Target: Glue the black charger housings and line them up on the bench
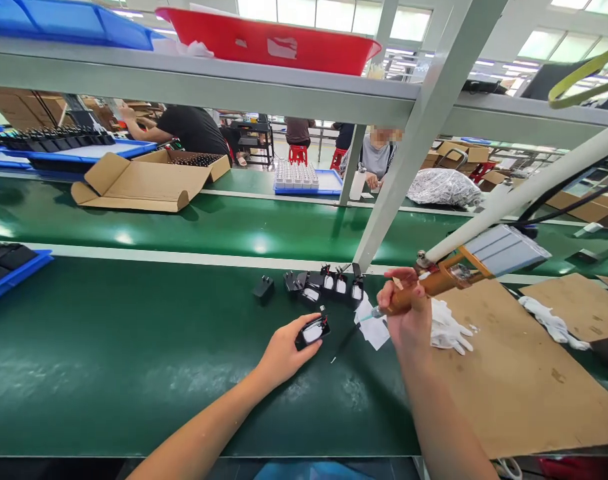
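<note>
My left hand grips a small black plug adapter housing on the green bench, with a white part and red wires showing inside. Wrapped around an amber glue gun is my right hand. The gun's thin, pale blue nozzle points down and left, over white paper scraps and apart from the held housing. Several similar open housings stand in a group behind my left hand. A black plug adapter with pins upward sits to the left of them.
White gloves lie on a brown cardboard sheet at right. A slanted grey post rises behind the housings. A blue tray is at far left. Beyond are an open carton and a seated person.
</note>
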A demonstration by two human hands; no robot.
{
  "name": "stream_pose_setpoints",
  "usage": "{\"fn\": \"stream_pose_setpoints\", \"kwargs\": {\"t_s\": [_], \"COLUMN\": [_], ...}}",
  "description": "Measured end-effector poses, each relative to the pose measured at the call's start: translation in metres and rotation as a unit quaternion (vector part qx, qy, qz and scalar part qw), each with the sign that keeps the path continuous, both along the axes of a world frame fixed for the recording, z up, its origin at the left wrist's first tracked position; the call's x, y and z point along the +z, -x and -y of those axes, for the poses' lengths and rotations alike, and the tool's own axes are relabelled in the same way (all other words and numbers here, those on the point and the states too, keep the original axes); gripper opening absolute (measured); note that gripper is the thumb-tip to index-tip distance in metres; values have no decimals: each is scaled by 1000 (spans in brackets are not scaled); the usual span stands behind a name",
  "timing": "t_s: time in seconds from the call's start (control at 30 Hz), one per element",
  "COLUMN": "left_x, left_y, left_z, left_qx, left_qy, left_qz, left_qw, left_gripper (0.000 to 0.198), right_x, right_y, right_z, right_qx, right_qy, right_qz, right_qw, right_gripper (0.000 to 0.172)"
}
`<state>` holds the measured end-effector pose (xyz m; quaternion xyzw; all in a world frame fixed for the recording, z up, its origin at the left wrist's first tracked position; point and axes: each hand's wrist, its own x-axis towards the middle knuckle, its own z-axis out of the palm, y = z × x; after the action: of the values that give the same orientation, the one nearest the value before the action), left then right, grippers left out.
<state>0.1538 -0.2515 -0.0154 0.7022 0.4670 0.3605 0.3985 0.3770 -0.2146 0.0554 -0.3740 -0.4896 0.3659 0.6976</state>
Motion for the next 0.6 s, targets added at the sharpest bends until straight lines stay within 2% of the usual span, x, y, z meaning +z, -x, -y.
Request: {"fn": "stream_pose_setpoints", "kwargs": {"t_s": [0.1,0.23,0.47,0.6], "left_x": [-4,-3,9,12], "left_y": [-1,-2,-3,-4], "left_z": [1,4,9,11], "left_qx": [1,7,9,5], "left_qy": [-26,-65,-68,-63], "left_qz": [-44,-82,-90,-96], "left_qw": [999,995,994,993], "left_gripper": [44,42,36,35], "right_x": [6,14,16,16], "right_y": [27,47,55,56], "right_z": [22,31,32,34], "right_qx": [23,48,44,62], "right_qy": [4,17,26,15], "right_qz": [-39,-116,-106,-140], "right_qw": [999,992,993,988], "right_gripper": [36,37,37,37]}}
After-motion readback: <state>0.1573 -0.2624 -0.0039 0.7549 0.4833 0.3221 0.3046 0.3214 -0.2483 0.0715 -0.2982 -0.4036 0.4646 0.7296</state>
